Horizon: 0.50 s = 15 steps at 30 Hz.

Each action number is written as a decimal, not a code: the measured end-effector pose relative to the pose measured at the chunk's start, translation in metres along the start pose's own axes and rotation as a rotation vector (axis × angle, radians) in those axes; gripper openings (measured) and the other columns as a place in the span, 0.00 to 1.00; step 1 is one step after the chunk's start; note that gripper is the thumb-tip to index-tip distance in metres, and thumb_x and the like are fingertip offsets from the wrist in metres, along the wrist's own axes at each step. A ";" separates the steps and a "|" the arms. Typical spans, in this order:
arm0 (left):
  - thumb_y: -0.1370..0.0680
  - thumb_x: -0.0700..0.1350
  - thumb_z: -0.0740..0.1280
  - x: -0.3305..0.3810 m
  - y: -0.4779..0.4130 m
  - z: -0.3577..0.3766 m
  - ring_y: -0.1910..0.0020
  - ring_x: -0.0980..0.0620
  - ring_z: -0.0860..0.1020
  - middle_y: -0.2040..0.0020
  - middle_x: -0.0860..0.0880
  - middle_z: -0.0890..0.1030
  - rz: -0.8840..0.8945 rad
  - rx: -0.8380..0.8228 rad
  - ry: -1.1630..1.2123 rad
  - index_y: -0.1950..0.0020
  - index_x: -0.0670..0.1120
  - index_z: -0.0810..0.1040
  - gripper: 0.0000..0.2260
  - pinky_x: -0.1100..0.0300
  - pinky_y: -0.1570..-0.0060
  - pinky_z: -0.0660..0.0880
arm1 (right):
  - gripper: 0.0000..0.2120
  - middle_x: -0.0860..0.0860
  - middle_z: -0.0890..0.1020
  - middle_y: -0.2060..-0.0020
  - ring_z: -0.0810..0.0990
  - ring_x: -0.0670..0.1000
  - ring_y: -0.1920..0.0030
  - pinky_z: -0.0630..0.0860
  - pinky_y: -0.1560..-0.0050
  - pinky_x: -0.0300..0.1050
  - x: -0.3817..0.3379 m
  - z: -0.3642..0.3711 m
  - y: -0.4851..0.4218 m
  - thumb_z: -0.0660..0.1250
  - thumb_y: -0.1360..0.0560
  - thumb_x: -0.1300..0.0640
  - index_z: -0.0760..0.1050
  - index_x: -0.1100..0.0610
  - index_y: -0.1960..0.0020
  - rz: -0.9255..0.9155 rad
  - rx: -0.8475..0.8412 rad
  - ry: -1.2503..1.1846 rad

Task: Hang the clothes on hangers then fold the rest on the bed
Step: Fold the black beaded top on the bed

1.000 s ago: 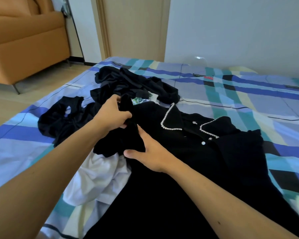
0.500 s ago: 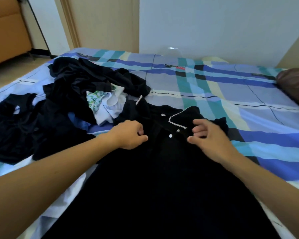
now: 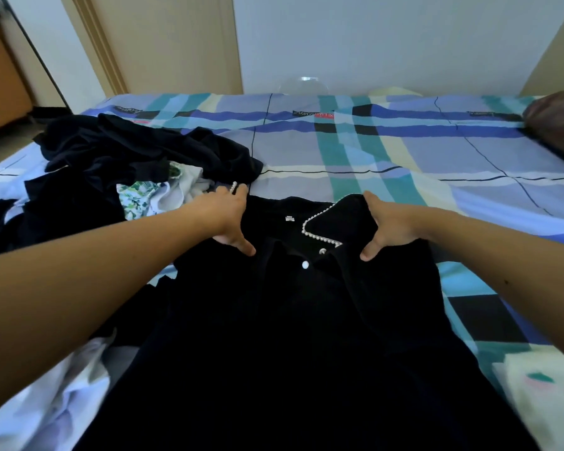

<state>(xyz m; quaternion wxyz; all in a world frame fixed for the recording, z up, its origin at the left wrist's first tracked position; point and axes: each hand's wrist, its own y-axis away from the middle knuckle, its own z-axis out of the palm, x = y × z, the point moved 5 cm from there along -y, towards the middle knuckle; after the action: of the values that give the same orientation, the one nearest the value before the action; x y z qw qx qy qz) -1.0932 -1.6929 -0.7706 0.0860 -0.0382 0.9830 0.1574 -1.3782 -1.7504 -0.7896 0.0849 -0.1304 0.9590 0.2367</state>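
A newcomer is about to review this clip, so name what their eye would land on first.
The black garment with its pearl-trimmed collar dominates the view, spread down the middle of the bed toward the camera. The left hand and right hand sit on its shoulders, either side of that collar. Beyond the left hand, a heap of dark clothes lies on the bright plaid sheet.

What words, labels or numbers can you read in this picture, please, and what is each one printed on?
Nothing can be read clearly.
The bedsheet has dark printed strips with pale script and a red patch, all too blurred to read.
The black dress has a small white neck tag, too small to read.
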 end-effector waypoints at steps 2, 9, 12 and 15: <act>0.37 0.65 0.79 0.001 -0.008 -0.003 0.34 0.40 0.74 0.30 0.41 0.71 -0.060 -0.083 0.116 0.21 0.40 0.56 0.56 0.50 0.37 0.73 | 0.42 0.58 0.78 0.37 0.79 0.61 0.42 0.78 0.40 0.57 -0.001 0.000 -0.003 0.83 0.35 0.52 0.65 0.61 0.31 0.049 -0.032 -0.047; 0.36 0.57 0.82 0.003 -0.028 -0.031 0.47 0.42 0.77 0.45 0.43 0.78 -0.009 0.093 0.184 0.40 0.43 0.74 0.32 0.50 0.46 0.74 | 0.25 0.59 0.80 0.44 0.81 0.64 0.48 0.79 0.42 0.61 0.007 -0.026 0.005 0.78 0.28 0.56 0.72 0.60 0.37 0.151 -0.027 -0.295; 0.31 0.56 0.78 -0.004 -0.034 -0.075 0.40 0.39 0.76 0.41 0.41 0.80 0.011 0.420 0.110 0.38 0.45 0.75 0.27 0.46 0.34 0.66 | 0.24 0.61 0.79 0.42 0.78 0.62 0.46 0.75 0.45 0.53 0.003 -0.065 0.006 0.76 0.27 0.56 0.74 0.63 0.34 0.146 0.341 -0.381; 0.28 0.53 0.76 -0.019 -0.028 -0.124 0.39 0.36 0.75 0.40 0.38 0.78 -0.018 0.618 0.231 0.36 0.43 0.72 0.26 0.46 0.36 0.66 | 0.27 0.63 0.78 0.38 0.78 0.64 0.39 0.74 0.44 0.52 -0.005 -0.109 0.018 0.75 0.27 0.53 0.73 0.64 0.33 0.136 0.651 -0.465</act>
<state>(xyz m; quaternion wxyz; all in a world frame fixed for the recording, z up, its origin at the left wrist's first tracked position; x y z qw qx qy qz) -1.0915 -1.7580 -0.6600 -0.0171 -0.0365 0.9871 -0.1547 -1.3898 -1.7862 -0.6854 0.3207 0.0243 0.9455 -0.0512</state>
